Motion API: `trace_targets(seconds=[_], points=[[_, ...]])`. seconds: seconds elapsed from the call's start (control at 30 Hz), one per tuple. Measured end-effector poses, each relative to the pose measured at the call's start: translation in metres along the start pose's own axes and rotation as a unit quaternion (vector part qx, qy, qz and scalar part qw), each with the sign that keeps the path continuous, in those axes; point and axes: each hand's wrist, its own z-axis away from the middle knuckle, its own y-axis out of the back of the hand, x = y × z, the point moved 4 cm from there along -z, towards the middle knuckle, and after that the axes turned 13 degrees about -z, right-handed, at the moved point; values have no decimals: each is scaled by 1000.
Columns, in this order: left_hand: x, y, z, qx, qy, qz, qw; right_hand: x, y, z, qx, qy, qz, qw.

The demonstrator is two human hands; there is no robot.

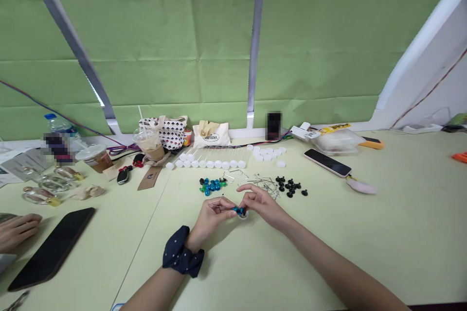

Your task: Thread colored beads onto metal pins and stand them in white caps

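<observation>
My left hand [215,214], with a dark dotted scrunchie [182,252] on the wrist, pinches a small shiny blue piece [238,210]; a thin metal wire seems to show at its fingers. My right hand [263,206] meets it from the right, its thumb and index finger closed at the blue piece; what they grip is mostly hidden. Just below the fingertips sits a white round cap [243,215], partly covered. Ahead lie a pile of blue, green and black pieces [211,186], bent metal wires [266,184] and black mushroom-shaped pieces [291,186].
Clear tubes with white caps [215,164] lie in a row behind, near loose white caps [268,153]. A pink phone [327,163] lies right. Drink cups [151,148], bags [211,134] and a black tablet-like device [54,248] are left, beside another person's hand [20,232].
</observation>
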Motion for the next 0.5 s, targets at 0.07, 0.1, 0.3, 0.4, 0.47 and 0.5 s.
trace_targets(seconds=[0.07,0.1,0.3,0.4,0.47,0.5], points=[[0,0,0,-1,-1,2,1000,1,0,0,-6,0,1,1000],[0,0,0,0,-1,3,1000,1,0,-1,-10,1,3,1000],[-1,-1,1,-2,3,7,1000,0,0,0,-10,1,-2,1000],[0,0,1,4,6,1,1000,0,-3,0,-14,-6,1,1000],[1,1,1,5,5,-9,1000,0,-1,-1,-1,-8,-12,1000],[2,3,0,10,4,-14,1000,0,1,-2,14,-5,-16,1000]])
